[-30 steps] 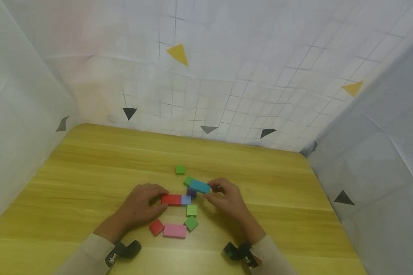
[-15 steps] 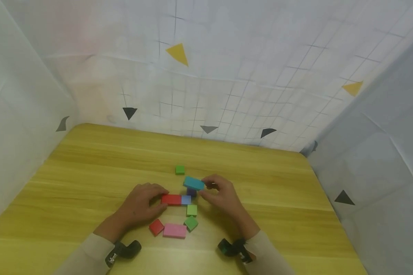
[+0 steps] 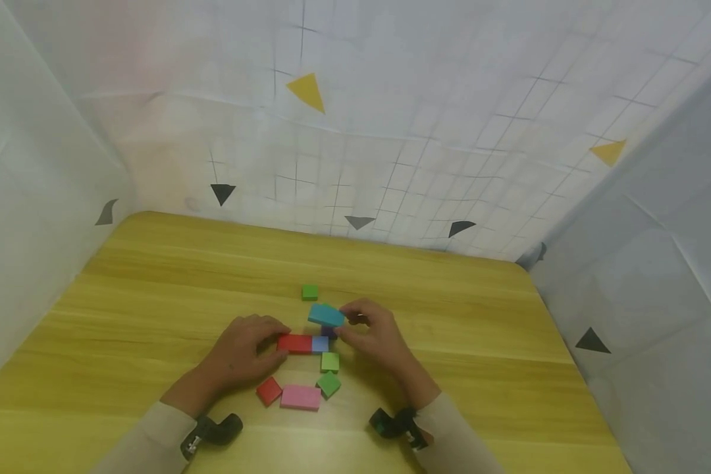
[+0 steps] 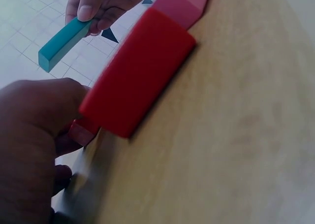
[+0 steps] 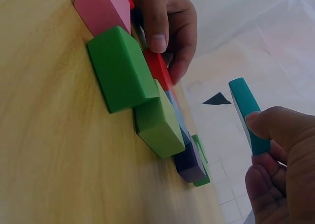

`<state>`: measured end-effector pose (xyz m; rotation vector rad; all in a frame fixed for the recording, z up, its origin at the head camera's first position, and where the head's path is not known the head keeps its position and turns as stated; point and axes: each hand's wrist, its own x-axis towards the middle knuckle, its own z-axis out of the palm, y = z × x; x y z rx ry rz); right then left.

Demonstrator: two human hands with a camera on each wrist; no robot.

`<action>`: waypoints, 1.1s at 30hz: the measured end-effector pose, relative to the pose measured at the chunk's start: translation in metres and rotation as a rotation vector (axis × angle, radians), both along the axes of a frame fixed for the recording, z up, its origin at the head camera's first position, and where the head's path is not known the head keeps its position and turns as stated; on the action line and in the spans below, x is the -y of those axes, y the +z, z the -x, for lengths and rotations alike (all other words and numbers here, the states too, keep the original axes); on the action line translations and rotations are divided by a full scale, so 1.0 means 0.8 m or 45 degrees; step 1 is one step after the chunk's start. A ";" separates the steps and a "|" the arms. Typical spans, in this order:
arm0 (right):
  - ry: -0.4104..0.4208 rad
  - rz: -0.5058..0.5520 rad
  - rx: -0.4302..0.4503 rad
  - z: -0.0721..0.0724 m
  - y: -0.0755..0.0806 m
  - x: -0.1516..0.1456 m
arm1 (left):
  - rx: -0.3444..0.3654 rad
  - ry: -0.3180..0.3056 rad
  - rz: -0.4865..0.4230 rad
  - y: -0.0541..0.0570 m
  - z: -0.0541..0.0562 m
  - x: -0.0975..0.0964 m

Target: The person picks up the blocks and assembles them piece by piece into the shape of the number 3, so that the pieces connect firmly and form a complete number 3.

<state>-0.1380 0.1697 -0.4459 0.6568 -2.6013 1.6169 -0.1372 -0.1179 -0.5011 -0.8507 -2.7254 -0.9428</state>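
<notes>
With thumb and fingertips, my left hand [image 3: 245, 345] grips the left end of a long red block [image 3: 296, 343] lying on the table. A light blue block [image 3: 320, 344] continues that row on its right. My right hand [image 3: 374, 332] pinches one end of a teal block [image 3: 326, 315]; the right wrist view shows this teal block [image 5: 246, 113] raised clear of the other blocks. Below it in the head view, a dark purple block [image 3: 328, 332] is partly covered. Most of a green block [image 5: 201, 160] behind the purple one is hidden by the teal block in the head view.
Nearer me are a light green block [image 3: 330, 362], a turned green block [image 3: 328, 384], a pink block [image 3: 300, 397] and a tilted red block [image 3: 269, 392]. Another green block [image 3: 310, 292] lies farther back. White cloth [image 3: 355, 131] walls in the wooden table [image 3: 480, 316].
My right hand has carried the teal block leftward and slightly away from me, over the purple block. My left hand has stayed on the long red block.
</notes>
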 end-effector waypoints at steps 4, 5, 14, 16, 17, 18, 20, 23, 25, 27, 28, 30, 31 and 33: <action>-0.008 -0.005 -0.010 0.013 -0.024 -0.001 | 0.000 -0.001 -0.001 -0.002 0.000 0.000; -0.007 0.000 -0.016 0.015 -0.026 -0.001 | 0.001 -0.004 0.001 -0.002 0.000 0.000; 0.014 -0.028 -0.078 0.026 -0.033 0.006 | -0.020 -0.024 0.004 -0.001 0.001 0.000; 0.008 -0.048 -0.073 0.029 -0.034 0.007 | -0.023 -0.025 0.006 0.000 0.001 0.001; 0.006 -0.056 -0.070 0.030 -0.035 0.008 | -0.025 -0.024 0.007 0.000 0.001 0.001; 0.006 -0.061 -0.064 0.031 -0.035 0.008 | -0.026 -0.023 0.008 0.001 0.001 0.001; 0.009 -0.066 -0.060 0.032 -0.035 0.009 | -0.031 -0.019 0.010 0.002 0.001 0.001; 0.007 -0.069 -0.054 0.033 -0.034 0.009 | -0.030 -0.011 0.012 0.004 0.001 0.001; 0.009 -0.070 -0.051 0.035 -0.034 0.010 | -0.025 -0.008 0.013 0.004 0.001 0.001; 0.016 -0.066 -0.053 0.036 -0.033 0.011 | -0.018 -0.007 0.009 0.003 0.001 0.001; 0.017 -0.068 -0.053 0.037 -0.033 0.011 | -0.012 -0.007 0.006 0.002 0.001 0.001; 0.018 -0.077 -0.053 0.039 -0.034 0.012 | -0.008 -0.008 0.005 0.001 0.001 0.001; 0.016 -0.084 -0.053 0.040 -0.035 0.013 | -0.007 -0.006 0.004 0.001 0.000 0.001; 0.005 -0.100 -0.045 0.043 -0.037 0.014 | -0.007 -0.004 0.005 0.000 0.000 0.001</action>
